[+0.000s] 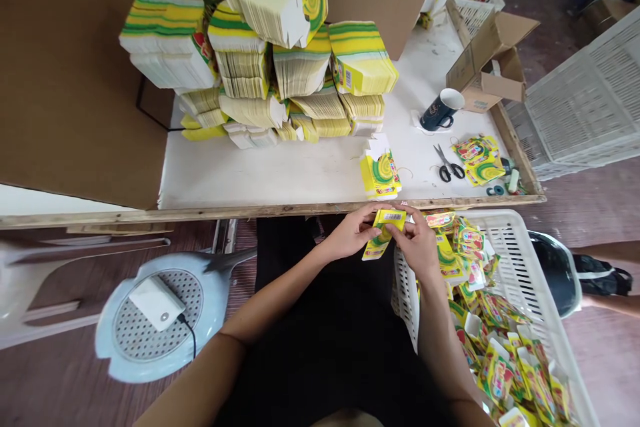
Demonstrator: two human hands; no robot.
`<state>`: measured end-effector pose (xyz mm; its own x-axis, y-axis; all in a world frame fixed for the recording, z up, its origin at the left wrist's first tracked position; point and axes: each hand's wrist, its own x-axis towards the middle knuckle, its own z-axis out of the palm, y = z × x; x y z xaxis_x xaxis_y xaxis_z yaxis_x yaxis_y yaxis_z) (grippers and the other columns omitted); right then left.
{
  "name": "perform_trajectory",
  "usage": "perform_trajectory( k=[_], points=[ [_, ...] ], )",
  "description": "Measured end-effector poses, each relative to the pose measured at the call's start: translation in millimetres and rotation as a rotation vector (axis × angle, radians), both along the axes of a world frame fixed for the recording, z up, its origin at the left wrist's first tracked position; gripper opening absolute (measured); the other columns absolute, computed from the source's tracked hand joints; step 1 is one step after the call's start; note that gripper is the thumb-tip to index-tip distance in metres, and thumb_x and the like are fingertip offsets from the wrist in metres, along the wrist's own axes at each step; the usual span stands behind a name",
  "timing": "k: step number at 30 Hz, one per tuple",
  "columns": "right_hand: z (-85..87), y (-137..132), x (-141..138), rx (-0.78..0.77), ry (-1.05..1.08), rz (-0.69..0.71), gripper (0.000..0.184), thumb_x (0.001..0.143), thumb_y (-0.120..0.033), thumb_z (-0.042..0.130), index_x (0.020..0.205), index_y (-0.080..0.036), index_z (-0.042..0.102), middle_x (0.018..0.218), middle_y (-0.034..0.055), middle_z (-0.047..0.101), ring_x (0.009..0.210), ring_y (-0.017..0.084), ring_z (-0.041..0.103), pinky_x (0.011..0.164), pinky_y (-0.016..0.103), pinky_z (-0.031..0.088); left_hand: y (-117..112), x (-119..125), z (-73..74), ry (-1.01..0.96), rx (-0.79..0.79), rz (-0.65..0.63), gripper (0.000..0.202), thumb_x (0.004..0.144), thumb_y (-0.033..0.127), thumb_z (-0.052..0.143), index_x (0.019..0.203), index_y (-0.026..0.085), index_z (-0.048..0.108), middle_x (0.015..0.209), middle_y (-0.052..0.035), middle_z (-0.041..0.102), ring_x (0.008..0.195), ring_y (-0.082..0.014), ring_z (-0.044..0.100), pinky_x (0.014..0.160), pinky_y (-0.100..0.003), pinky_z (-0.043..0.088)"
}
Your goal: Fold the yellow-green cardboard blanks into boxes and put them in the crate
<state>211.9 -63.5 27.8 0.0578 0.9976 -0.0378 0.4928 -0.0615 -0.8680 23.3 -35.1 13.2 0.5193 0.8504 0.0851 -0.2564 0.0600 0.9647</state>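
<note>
Between my two hands, just off the table's front edge, is a small yellow printed carton (pixel 384 232) with a barcode near its top. My left hand (pixel 354 233) grips its left side, thumb on the front. On its right side my right hand (pixel 416 241) holds it too, thumb pressed on the printed face. A small pile of similar cartons (pixel 381 172) lies on the table right beyond my hands. Close by my right forearm stands a white plastic basket (pixel 515 247) holding many filled yellow packs (pixel 495 360).
Stacks of flat cartons (pixel 300 73) rise at the table's back. To the right are a dark mug (pixel 442 111), scissors (pixel 449 164), loose packs (pixel 480 159) and an open cardboard box (pixel 493 70). A pale blue stool (pixel 150 320) bears a white device (pixel 157 303). Someone's foot (pixel 603 273) shows at right.
</note>
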Motion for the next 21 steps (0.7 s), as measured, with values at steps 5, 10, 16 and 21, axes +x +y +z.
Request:
perform_trajectory(
  k=[5, 10, 16, 21],
  points=[
    [4.8, -1, 5, 0.043, -0.035, 0.064, 0.044, 0.091, -0.043, 0.065, 0.131, -0.024, 0.066, 0.055, -0.0058, 0.057, 0.047, 0.013, 0.043, 0.052, 0.026, 0.038, 1, -1, 4.3, -0.022, -0.116, 0.010, 0.059, 0.080, 0.038, 0.082, 0.132, 0.018, 0.063, 0.121, -0.0147, 0.073, 0.105, -0.0263, 0.073, 0.080, -0.029, 0.056],
    [7.6, -3, 14, 0.186, 0.016, 0.001, 0.034, 0.093, -0.047, 0.063, 0.116, -0.024, 0.074, 0.105, 0.0070, 0.073, 0.070, 0.016, 0.057, 0.066, 0.030, 0.049, -4, 14, 2.2, -0.009, -0.057, 0.011, 0.059, 0.083, 0.041, 0.079, 0.134, 0.017, 0.060, 0.128, -0.0170, 0.071, 0.097, -0.0248, 0.075, 0.078, -0.032, 0.060],
    [32.8, -21, 52, 0.328, -0.211, -0.283, 0.034, 0.086, -0.048, 0.073, 0.109, -0.024, 0.078, 0.083, 0.0013, 0.057, 0.069, 0.015, 0.042, 0.066, 0.031, 0.038, 22, 32, -6.4, 0.496, 0.551, 0.309, 0.061, 0.095, 0.029, 0.064, 0.151, 0.017, 0.044, 0.159, -0.0185, 0.046, 0.154, -0.0325, 0.036, 0.128, -0.058, 0.024],
    [24.8, -17, 53, 0.237, -0.089, -0.312, 0.040, 0.088, -0.053, 0.068, 0.111, -0.023, 0.076, 0.082, 0.0010, 0.060, 0.066, 0.014, 0.046, 0.065, 0.031, 0.042, 45, 31, -25.6, 0.831, 0.759, 0.307, 0.042, 0.101, 0.015, 0.045, 0.141, 0.012, 0.056, 0.146, -0.0162, 0.061, 0.145, -0.0269, 0.051, 0.129, -0.058, 0.023]
  ],
)
